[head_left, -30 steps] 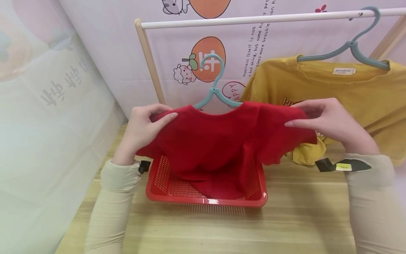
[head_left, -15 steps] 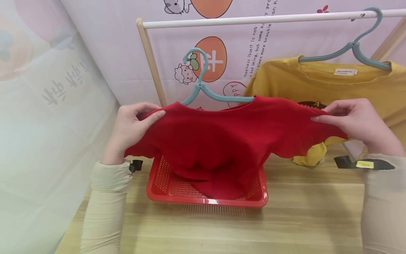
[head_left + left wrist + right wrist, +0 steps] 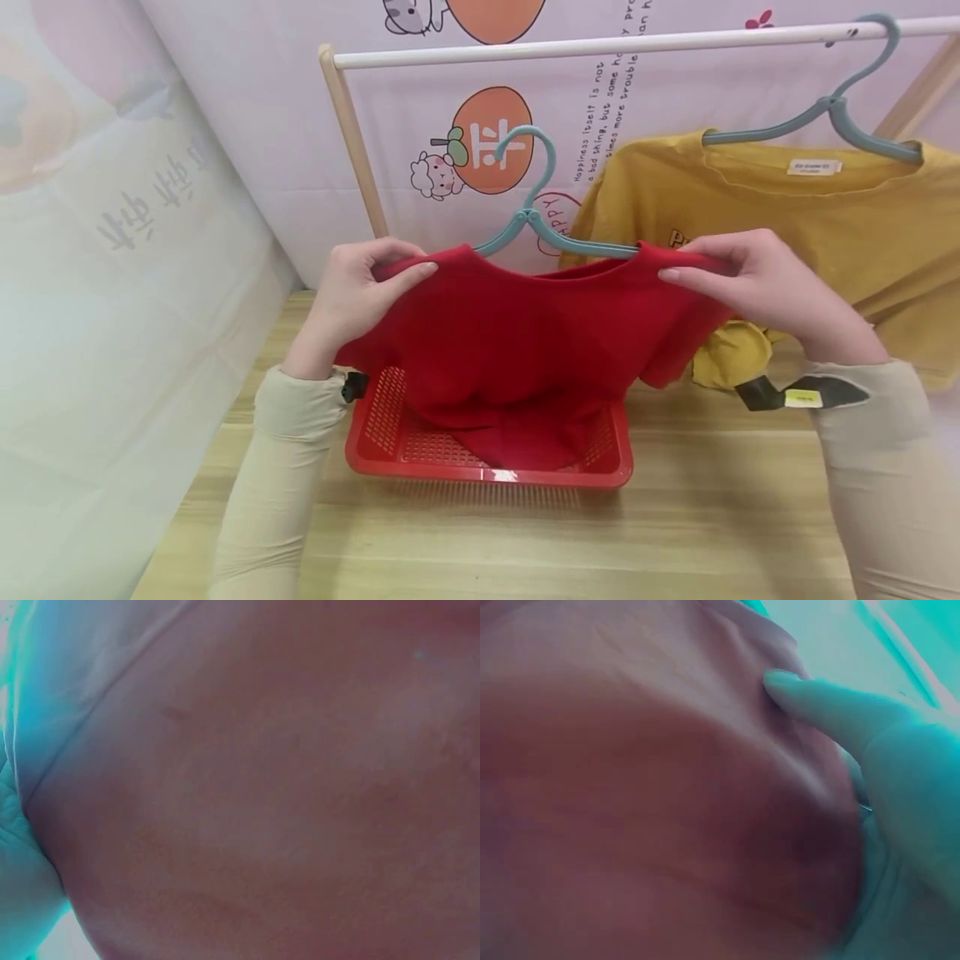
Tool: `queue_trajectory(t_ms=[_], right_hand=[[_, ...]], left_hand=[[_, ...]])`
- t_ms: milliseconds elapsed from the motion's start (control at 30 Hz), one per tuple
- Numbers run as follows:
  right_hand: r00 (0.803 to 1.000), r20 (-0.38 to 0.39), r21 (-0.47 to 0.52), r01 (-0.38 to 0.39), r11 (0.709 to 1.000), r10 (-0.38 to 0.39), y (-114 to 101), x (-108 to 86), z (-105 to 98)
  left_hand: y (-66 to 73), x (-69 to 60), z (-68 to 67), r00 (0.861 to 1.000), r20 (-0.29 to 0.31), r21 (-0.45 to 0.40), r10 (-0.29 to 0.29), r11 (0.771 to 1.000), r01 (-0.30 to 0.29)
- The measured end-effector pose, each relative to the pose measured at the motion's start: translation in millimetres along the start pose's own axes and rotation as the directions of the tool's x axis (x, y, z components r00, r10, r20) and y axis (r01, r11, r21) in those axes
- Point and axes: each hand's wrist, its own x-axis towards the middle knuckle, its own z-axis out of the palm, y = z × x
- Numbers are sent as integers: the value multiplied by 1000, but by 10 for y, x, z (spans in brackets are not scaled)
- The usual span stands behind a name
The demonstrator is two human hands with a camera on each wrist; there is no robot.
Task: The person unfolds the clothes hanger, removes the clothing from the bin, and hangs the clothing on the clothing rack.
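Observation:
A red T-shirt (image 3: 525, 342) is spread between the two hands, its lower part drooping into a red plastic basket (image 3: 487, 476). At its left shoulder, my left hand (image 3: 363, 287) pinches the cloth with the thumb in front. My right hand (image 3: 757, 279) pinches the right shoulder the same way, and the right wrist view shows that thumb pressed on the cloth (image 3: 675, 787). Out of the neckline rises a blue hanger (image 3: 528, 218), its arms partly hidden inside the shirt. Cloth (image 3: 262, 780) fills most of the left wrist view.
Behind stands a rack with a white rail (image 3: 570, 48) and wooden posts. A yellow T-shirt (image 3: 810, 217) hangs from it at the right on another blue hanger (image 3: 795, 125). The basket stands on a wooden table (image 3: 525, 550), and printed cloth (image 3: 285, 108) lines the back.
Both hands first spread apart, stretching the shirt wider, then came back closer together along the shoulders. The hanger swung left, then right, and now sits further right than a second ago.

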Motion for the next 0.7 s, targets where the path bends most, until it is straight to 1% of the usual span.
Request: queue_trajectory(t_ms=[67, 133, 233, 400, 500, 567, 633, 700], right_hand=[[999, 1, -13, 38, 999, -38, -13, 14, 56], [997, -14, -44, 70, 997, -71, -11, 18, 86], [996, -38, -67, 72, 995, -75, -12, -5, 81], [999, -45, -44, 3, 999, -5, -30, -60, 12], [998, -55, -15, -43, 999, 42, -30, -101, -47], [994, -85, 8, -74, 997, 74, -15, -132, -108], [987, -132, 20, -89, 996, 91, 6, -164, -188], [978, -185, 25, -95, 995, 98, 25, -193, -283]], left_hand=[[9, 21, 33, 1000, 8, -5, -8, 1000, 8], [9, 39, 48, 1000, 18, -12, -14, 1000, 14], [-20, 66, 52, 999, 37, -17, -20, 1000, 21], [-113, 95, 51, 997, 54, -6, -48, 999, 49], [-166, 121, 87, 996, 46, 0, -70, 998, 71], [-204, 148, 126, 997, 23, 3, -77, 997, 77], [-230, 189, 173, 997, -7, -8, -81, 997, 81], [-248, 250, 225, 995, -35, -64, -89, 994, 86]])
